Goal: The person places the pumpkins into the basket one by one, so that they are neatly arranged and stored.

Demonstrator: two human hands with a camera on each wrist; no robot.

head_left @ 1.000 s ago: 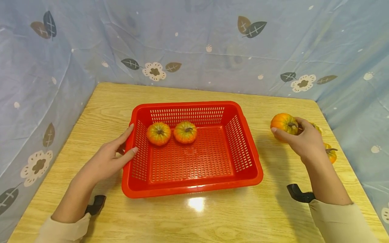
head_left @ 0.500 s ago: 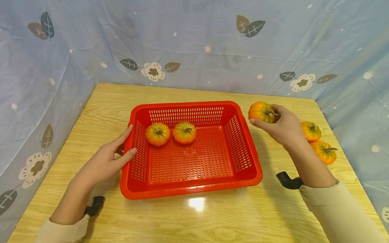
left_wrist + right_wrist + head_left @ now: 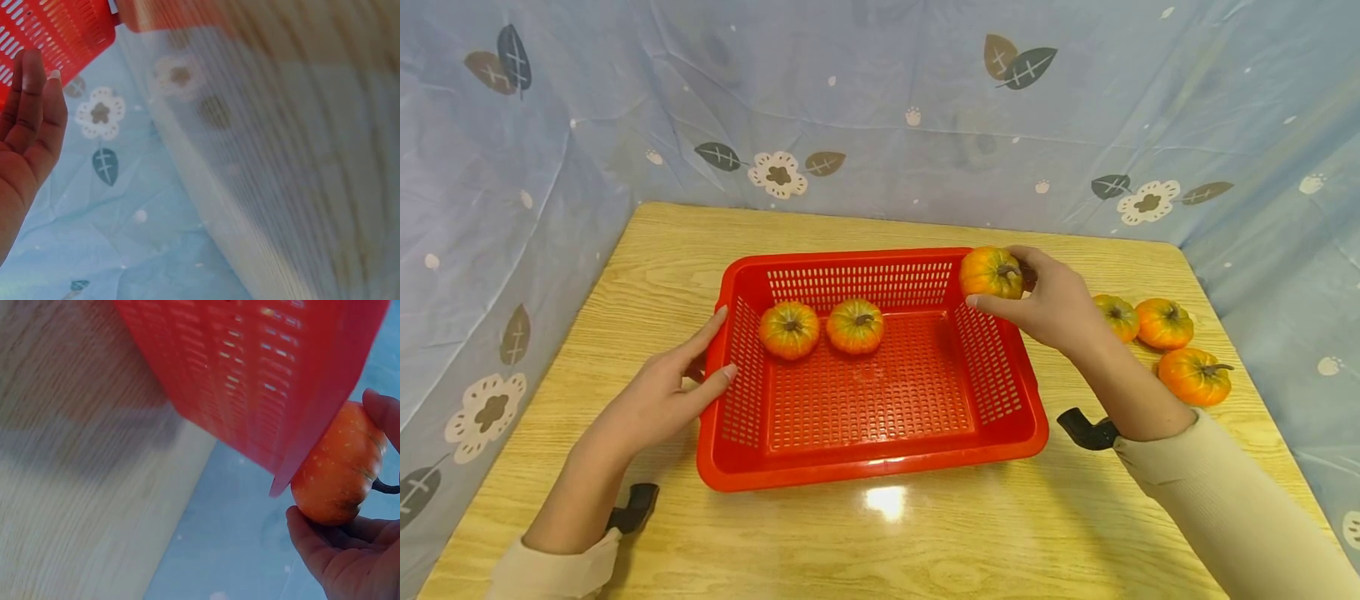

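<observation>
My right hand (image 3: 1051,304) pinches a small orange pumpkin (image 3: 991,272) between thumb and fingers, over the back right corner of a red plastic basket (image 3: 872,471). In the right wrist view, that pumpkin (image 3: 340,465) overlaps the basket's rim (image 3: 331,412), its dark stem pointing away. Inside the basket, a pumpkin (image 3: 789,330) stands at the back left with another pumpkin (image 3: 855,326) beside it. My left hand (image 3: 658,392) rests at the basket's left rim, thumb and index finger nearly straight. The left wrist view shows its fingers (image 3: 47,119) extended along the outer wall.
On the table's right side lie three more pumpkins: one (image 3: 1116,317) partly behind my right forearm, one (image 3: 1164,323) beside it, one (image 3: 1195,377) nearer. Pale blue patterned cloth (image 3: 917,125) hangs around the wooden table (image 3: 955,533). Black mounts (image 3: 634,508) sit at both wrists.
My right hand has carried its pumpkin leftward from the pumpkins on the right to over the basket's back right corner. The left hand and the basket have barely moved.
</observation>
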